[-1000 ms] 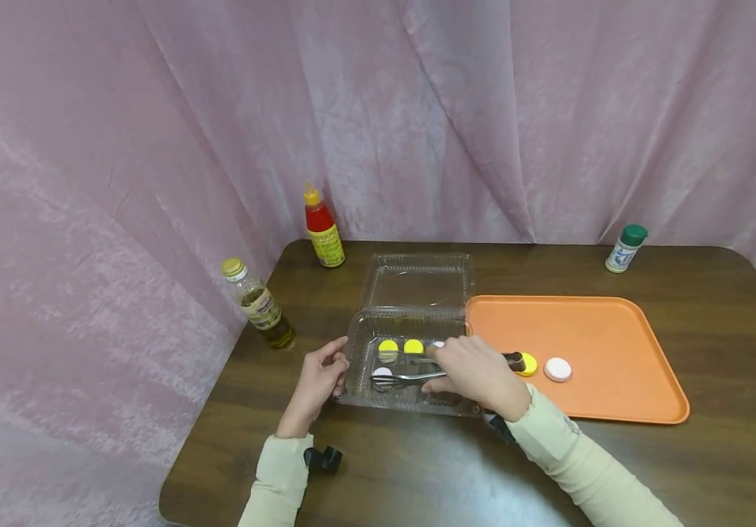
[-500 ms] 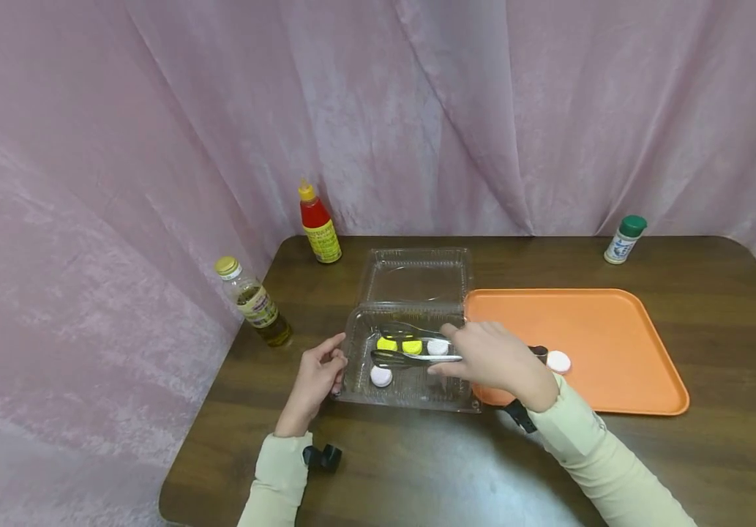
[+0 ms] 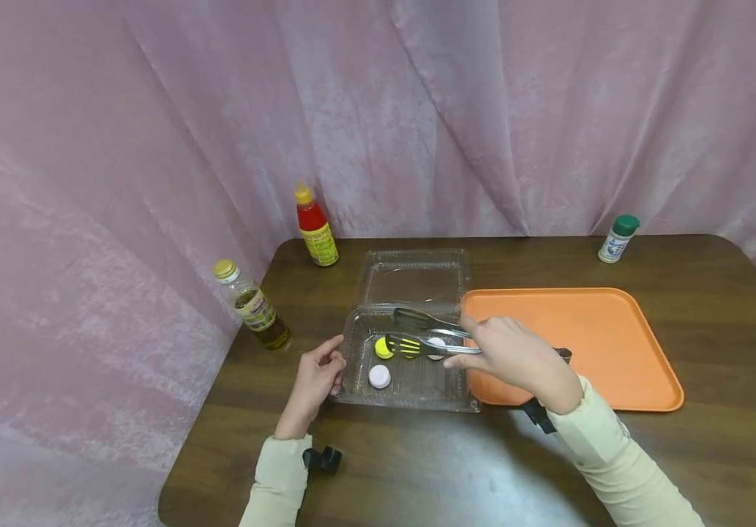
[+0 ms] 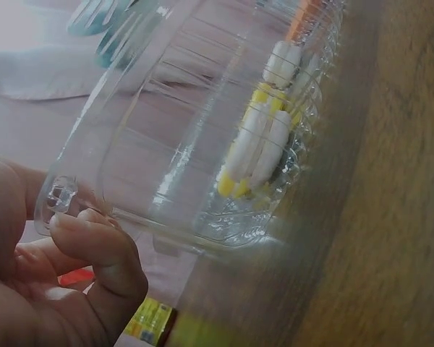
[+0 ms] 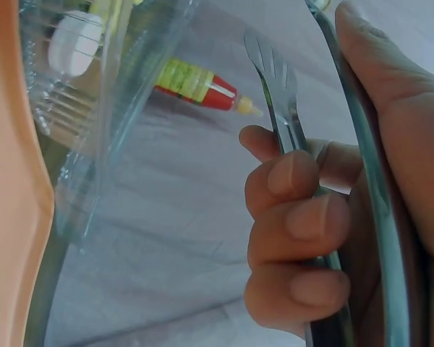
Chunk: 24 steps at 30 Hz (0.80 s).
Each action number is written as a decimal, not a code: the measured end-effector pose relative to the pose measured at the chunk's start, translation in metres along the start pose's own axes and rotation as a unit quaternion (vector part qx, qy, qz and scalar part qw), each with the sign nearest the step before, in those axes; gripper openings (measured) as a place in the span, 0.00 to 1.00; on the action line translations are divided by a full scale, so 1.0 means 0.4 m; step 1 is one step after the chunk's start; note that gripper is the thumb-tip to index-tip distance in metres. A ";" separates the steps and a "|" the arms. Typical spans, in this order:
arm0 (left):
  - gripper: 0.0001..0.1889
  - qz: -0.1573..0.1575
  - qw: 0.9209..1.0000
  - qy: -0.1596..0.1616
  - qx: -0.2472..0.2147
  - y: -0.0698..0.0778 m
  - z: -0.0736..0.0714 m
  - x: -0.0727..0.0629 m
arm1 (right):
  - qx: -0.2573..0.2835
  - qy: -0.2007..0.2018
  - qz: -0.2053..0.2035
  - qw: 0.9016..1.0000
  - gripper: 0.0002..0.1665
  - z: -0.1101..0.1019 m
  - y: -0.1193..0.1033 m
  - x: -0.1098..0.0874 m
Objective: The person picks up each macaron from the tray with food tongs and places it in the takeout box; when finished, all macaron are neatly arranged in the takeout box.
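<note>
My right hand (image 3: 516, 355) grips metal tongs (image 3: 433, 349) above the clear hinged plastic container (image 3: 410, 391); their jaws stand apart with nothing between them. Under the tongs lie a yellow macaron (image 3: 383, 348), a second yellow one partly covered by them, and a white macaron (image 3: 437, 347). Nearer the front of the container sits another white macaron (image 3: 380, 376). At the container's left rim, my left hand (image 3: 317, 377) pinches the edge, seen closer in the left wrist view with the fingers (image 4: 94, 242) curled at a corner. The right wrist view shows fingers wrapped round one tongs arm (image 5: 282, 108).
An orange tray (image 3: 604, 351) adjoins the container on the right, partly hidden by my right hand. The container's lid (image 3: 413, 278) lies open behind. An oil bottle (image 3: 255, 307) and a red sauce bottle (image 3: 317, 230) stand left; a green-capped shaker (image 3: 618, 239) stands back right.
My right hand has lifted and moved right with the tongs, off the macarons. The macarons seen on the tray are hidden behind the hand now. My left hand stays at the rim.
</note>
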State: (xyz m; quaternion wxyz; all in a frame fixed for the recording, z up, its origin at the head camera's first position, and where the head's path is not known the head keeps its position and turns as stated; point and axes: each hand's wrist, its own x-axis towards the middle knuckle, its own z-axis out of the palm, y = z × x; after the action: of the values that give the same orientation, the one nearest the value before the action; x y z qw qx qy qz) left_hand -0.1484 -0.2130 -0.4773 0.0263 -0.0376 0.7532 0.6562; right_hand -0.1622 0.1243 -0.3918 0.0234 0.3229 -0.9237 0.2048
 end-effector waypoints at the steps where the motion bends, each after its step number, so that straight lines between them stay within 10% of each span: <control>1: 0.26 0.000 1.000 0.002 0.000 -0.001 0.000 -0.001 | 0.001 -0.001 0.002 1.000 0.27 -0.001 0.003 -0.002; 24: 0.26 0.003 1.000 0.008 -0.010 -0.005 0.006 0.002 | 0.031 -0.021 0.103 0.994 0.41 -0.051 0.109 -0.092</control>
State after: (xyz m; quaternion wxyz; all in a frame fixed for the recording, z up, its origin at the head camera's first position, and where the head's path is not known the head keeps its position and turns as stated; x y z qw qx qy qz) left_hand -0.1493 -0.2110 -0.4796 0.0180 -0.0408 0.7467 0.6636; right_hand -0.1615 0.1848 -0.3954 -0.0270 0.2307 -0.9456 0.2277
